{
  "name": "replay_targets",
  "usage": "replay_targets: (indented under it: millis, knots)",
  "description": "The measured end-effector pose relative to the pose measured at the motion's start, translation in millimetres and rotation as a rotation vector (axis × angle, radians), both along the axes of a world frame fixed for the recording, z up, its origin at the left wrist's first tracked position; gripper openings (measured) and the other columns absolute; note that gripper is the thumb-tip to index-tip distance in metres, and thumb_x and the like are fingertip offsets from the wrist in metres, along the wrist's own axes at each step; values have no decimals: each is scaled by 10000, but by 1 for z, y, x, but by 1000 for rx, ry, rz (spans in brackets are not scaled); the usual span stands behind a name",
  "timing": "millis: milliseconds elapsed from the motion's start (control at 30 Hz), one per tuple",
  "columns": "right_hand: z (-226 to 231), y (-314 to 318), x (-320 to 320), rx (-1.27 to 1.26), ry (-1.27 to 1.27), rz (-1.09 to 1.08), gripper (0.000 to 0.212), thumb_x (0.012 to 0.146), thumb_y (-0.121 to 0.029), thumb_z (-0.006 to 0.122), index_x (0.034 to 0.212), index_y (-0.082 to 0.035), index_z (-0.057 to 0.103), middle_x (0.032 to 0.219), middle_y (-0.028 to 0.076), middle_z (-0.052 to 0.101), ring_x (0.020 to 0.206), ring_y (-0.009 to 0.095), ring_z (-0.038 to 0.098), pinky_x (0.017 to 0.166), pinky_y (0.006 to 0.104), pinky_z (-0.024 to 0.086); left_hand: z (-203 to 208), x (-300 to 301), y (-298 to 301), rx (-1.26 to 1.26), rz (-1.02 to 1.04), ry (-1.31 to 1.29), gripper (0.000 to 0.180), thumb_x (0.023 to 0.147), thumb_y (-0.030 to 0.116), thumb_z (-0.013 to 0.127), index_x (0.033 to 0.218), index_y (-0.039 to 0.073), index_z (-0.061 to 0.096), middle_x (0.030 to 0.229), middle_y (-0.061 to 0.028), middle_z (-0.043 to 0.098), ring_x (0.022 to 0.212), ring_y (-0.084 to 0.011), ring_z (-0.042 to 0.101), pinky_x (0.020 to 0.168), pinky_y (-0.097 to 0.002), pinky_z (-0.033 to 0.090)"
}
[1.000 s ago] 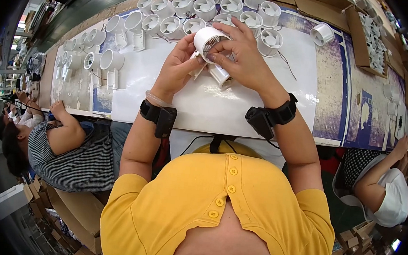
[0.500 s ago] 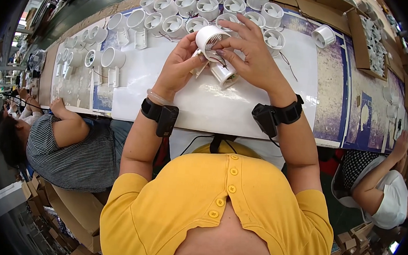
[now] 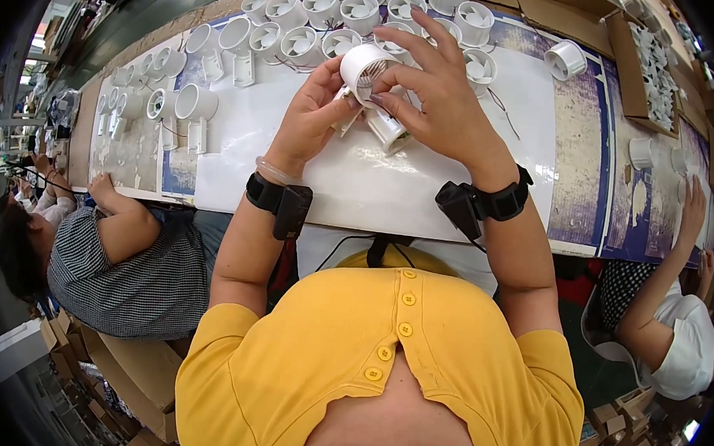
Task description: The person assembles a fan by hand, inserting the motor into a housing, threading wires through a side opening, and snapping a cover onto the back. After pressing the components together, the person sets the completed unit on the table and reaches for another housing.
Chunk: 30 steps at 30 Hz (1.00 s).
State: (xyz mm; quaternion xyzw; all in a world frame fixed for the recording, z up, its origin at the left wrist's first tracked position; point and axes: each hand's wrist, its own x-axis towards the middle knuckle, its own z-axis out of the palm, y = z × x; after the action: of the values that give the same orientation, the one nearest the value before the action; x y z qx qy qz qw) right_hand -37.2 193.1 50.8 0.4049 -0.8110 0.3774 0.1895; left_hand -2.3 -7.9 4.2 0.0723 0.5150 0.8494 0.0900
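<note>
Gripping the white round housing (image 3: 353,65) by its side, the left hand (image 3: 317,107) held it above the table, apparently to steady its opening for the right hand (image 3: 446,104), whose thumb and index finger bent in at the rim (whether they pinched anything, I could not tell). Beyond stood white cups (image 3: 360,12) with fans inside, perhaps grouped for easy reach. Farther right, a cardboard box (image 3: 623,59) held heaped white pieces (image 3: 655,75).
</note>
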Motion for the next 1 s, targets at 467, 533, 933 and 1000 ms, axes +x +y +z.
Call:
replay_targets:
  millis: [467,533,933,1000]
  knots:
    - [-7,-5,-1,-113,-130,-68,85,757,-159,722,821,-116,687,1331,21,502,1332,317,277,1074,439,263,-2,-1,3,8,10,36,559,873,1,559,1369,11,299,1277,-114,463,1150,-196,506,937,-353,486]
    - [-10,-17,3,-157,-217,-73,92,771,-173,713,840,-114,696,1335,29,499,1334,319,269,1075,443,258,-2,-1,4,38,-4,17,555,876,3,555,1367,9,297,1281,-118,458,1156,-200,503,948,-367,484]
    - [-31,-20,7,-77,-275,-153,114,791,-178,689,869,-101,720,1319,50,504,1310,325,293,1071,438,263,-10,-3,1,-6,-8,12,563,862,-6,555,1366,10,303,1265,-120,463,1154,-212,502,966,-368,468]
    - [-32,-22,8,-76,-263,-157,116,791,-176,688,870,-98,720,1316,50,505,1305,326,299,1069,436,267,-8,-3,2,-7,-2,3,563,860,-7,555,1365,9,306,1263,-119,464,1154,-212,502,968,-365,465]
